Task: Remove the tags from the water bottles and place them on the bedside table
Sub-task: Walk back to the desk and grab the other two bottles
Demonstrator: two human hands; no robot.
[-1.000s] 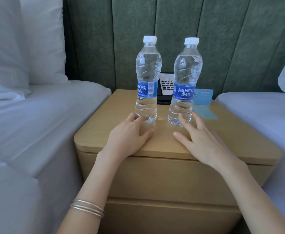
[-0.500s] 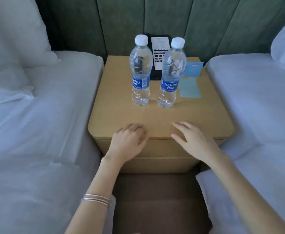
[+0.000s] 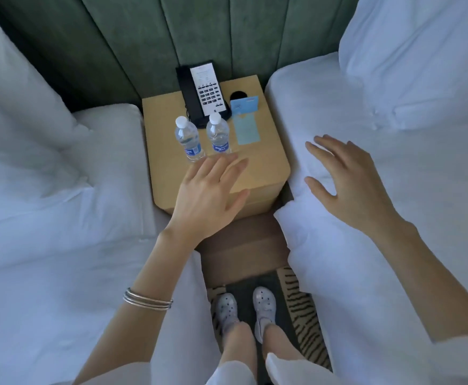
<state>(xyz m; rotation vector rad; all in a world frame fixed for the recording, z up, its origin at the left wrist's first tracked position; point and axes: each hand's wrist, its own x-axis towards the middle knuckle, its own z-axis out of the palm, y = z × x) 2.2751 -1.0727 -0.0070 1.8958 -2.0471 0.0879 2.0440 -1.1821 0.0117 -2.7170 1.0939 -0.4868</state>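
Two white beds [image 3: 46, 218] are seen flanking the wooden worktop [image 3: 266, 162], on which both water bottles [image 3: 188, 140] stand upright beside a phone [image 3: 202, 93]. No tags can be made out on them, so placement is judged finished. The left hand [image 3: 207, 195] and right hand [image 3: 346, 179] are spread, each grip holding nothing.

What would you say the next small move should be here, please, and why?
Probably draw the left hand back and leave the table. Both bottles stand upright on it, side by side before the phone, and no loose tag shows on either neck. The right hand lies open over the bed, and both hands are empty, so nothing seems left to place.
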